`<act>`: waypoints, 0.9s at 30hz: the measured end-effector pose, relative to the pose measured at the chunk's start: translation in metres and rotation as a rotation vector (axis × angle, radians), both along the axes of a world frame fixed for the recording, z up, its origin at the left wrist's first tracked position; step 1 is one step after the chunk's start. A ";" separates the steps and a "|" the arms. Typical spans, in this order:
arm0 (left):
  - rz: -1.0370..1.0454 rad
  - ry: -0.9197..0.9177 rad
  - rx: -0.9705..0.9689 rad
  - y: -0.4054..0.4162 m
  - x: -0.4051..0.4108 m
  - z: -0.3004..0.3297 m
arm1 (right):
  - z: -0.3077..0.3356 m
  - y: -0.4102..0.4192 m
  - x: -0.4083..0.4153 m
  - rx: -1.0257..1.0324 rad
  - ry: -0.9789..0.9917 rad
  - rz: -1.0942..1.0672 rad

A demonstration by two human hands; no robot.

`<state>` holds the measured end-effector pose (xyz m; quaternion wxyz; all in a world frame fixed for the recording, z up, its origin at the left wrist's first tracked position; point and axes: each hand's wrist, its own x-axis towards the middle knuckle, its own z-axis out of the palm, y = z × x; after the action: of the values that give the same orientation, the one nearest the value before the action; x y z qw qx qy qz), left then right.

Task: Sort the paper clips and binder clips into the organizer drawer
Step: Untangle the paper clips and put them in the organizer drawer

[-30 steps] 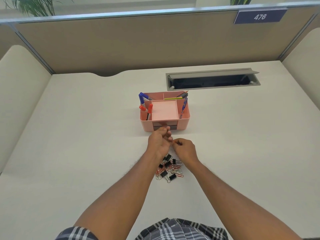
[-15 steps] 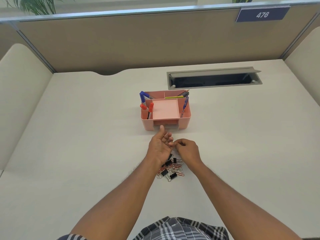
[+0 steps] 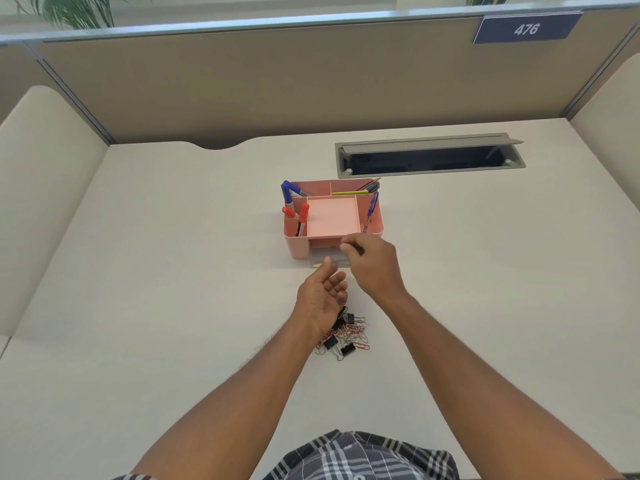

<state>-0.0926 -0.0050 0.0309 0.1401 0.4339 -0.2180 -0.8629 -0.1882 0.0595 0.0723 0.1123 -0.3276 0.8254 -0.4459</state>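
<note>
Your right hand (image 3: 372, 263), fingers pinched on something too small to identify, is at the organizer drawer (image 3: 323, 257), your left hand (image 3: 322, 296) lies open and empty, and most of the clip pile (image 3: 346, 336) remains unsorted.

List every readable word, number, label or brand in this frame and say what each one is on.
"476": white digits on the dark blue sign fixed to the top of the cubicle partition.
The blue pen in the pink organizer carries printing along its barrel, too small to read.
Nothing else shows readable text.
</note>
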 end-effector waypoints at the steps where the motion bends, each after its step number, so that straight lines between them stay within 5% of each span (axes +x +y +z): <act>1: -0.007 -0.012 -0.012 -0.001 0.001 0.000 | 0.001 -0.005 -0.001 0.071 0.023 0.041; 6: -0.148 -0.159 -0.177 -0.006 0.009 0.002 | 0.005 -0.018 -0.004 0.307 0.102 0.162; 12: -0.285 -0.456 -0.736 -0.022 0.032 -0.003 | 0.006 -0.017 -0.007 0.372 0.127 0.217; 17: -0.442 -0.631 -1.201 -0.033 0.047 -0.015 | 0.004 -0.011 -0.010 0.319 0.109 0.225; 22: -0.699 -0.630 -1.409 -0.032 0.059 -0.030 | 0.004 0.022 0.008 0.013 0.153 0.111; 27: -0.808 -0.582 -1.539 -0.021 0.064 -0.037 | -0.037 0.055 0.031 0.483 0.081 0.188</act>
<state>-0.0289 -0.0264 -0.0060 0.0175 0.3121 -0.8945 -0.3196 -0.1567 0.1148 0.0352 0.1951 -0.3840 0.8776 -0.2103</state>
